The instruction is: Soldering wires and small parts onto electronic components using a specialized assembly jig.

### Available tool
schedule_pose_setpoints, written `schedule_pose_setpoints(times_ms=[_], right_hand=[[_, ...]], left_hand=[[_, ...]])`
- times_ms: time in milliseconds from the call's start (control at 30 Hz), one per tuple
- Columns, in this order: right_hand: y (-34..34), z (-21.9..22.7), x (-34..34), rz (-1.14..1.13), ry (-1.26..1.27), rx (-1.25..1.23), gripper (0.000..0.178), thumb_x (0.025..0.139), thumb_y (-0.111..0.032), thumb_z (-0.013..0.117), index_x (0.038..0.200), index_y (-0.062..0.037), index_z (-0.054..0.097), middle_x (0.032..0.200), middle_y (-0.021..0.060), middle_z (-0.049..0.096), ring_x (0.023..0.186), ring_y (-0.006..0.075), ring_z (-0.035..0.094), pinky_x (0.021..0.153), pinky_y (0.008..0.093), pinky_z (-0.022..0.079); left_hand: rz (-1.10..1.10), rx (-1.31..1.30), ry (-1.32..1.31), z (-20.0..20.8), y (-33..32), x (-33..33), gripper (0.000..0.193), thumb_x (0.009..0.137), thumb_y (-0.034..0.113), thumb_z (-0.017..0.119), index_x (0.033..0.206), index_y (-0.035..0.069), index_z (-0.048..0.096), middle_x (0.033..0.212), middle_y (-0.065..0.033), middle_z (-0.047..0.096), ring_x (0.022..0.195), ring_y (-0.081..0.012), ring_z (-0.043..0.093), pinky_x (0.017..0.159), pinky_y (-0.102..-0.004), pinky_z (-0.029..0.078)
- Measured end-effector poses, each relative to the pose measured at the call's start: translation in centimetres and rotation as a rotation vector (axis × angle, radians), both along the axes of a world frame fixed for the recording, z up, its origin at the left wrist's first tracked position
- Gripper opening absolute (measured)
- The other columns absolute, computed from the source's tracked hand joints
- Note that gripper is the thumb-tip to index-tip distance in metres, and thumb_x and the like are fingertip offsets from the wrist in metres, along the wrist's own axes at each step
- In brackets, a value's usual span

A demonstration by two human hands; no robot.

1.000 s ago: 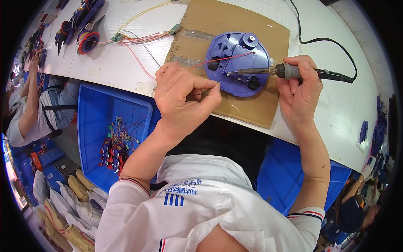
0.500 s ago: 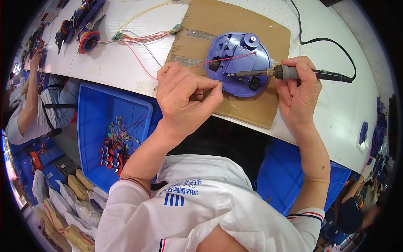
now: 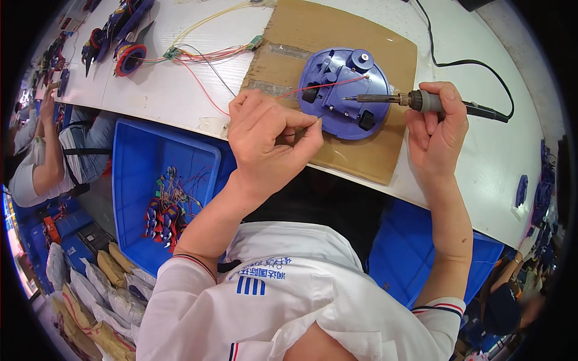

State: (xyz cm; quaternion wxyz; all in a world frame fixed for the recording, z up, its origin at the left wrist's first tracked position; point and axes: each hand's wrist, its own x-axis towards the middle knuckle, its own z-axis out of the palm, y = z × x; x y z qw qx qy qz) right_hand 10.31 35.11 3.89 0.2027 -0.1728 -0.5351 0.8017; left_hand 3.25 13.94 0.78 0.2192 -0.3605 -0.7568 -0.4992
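A round purple plastic base [image 3: 344,127] with black wheels lies on a sheet of cardboard [image 3: 394,60]. A red wire [image 3: 337,83] runs across it to a screw near its top. Thumb and forefinger of my left hand [image 3: 262,135] pinch together at the base's lower left edge. A dark wire [image 3: 218,75] leads into that hand, though its end is hidden by the fingers. My right hand [image 3: 442,129] grips a soldering iron [image 3: 415,100] by its grey collar. The iron's tip points left over the middle of the base, seemingly just above its surface.
Small green circuit boards [image 3: 171,53] with coloured wires lie left of the cardboard, beside a purple-and-red toy part [image 3: 129,60]. The iron's black cord [image 3: 475,58] curves across the table's right side. A blue bin [image 3: 129,180] with wired parts stands below the left edge. Another person [image 3: 45,162] sits far left.
The soldering iron has moved right and slightly up, its tip away from the small post on the base. My left hand keeps its pinch, almost in place.
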Motion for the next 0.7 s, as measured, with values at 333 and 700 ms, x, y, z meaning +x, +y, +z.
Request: schedule_pose_setpoints(times_ms=[333, 700], right_hand=[[2.0, 0.4, -0.1, -0.087, 0.089, -0.015, 0.029, 0.097, -0.024, 0.045, 0.098, -0.0022, 0.064, 0.049, -0.0052, 0.034, 0.036, 0.0022, 0.02, 0.04, 0.0181, 0.02], [5.1, -0.1, 0.6, -0.181, 0.231, -0.152, 0.022, 0.097, -0.018, 0.049, 0.104, -0.0017, 0.062, 0.054, -0.0053, 0.035, 0.037, 0.002, 0.021, 0.039, 0.0187, 0.019]], left_hand=[[-0.029, -0.068, 0.041, 1.8, -0.2, -0.2, 0.025, 0.057, 0.007, 0.078, 0.077, 0.011, 0.062, 0.076, 0.0, 0.053, 0.072, -0.0168, 0.046, 0.077, -0.0287, 0.038], [-0.089, -0.341, 0.032, 1.8, 4.2, -1.1, 0.074, 0.06, 0.028, 0.077, 0.124, 0.003, 0.049, 0.116, -0.0198, 0.049, 0.103, -0.0343, 0.048, 0.088, -0.0445, 0.037]])
